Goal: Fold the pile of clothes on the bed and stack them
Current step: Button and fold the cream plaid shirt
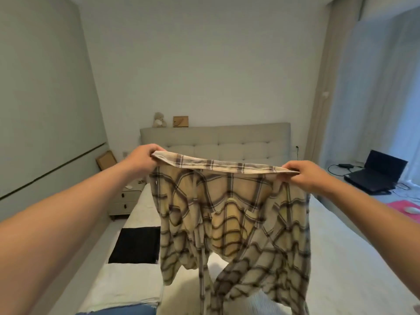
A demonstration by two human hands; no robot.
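Note:
A beige plaid shirt (234, 214) hangs in the air over the bed (354, 264), held up by its top edge. My left hand (142, 159) grips the left end of that edge and my right hand (305, 175) pinches the right end. The shirt's lower part and sleeves dangle down to the mattress. Along the bed's left side lie a folded black garment (136, 245), a folded white garment (127, 285) in front of it, and a strip of blue fabric (122, 311) at the bottom edge. The shirt hides the middle of the bed.
A padded headboard (216, 142) stands at the far end, with a soft toy (159, 120) and a small frame (180, 121) on its ledge. A nightstand (127, 200) sits left of the bed. At the right are a laptop (377, 175), cables and a pink mat (402, 208).

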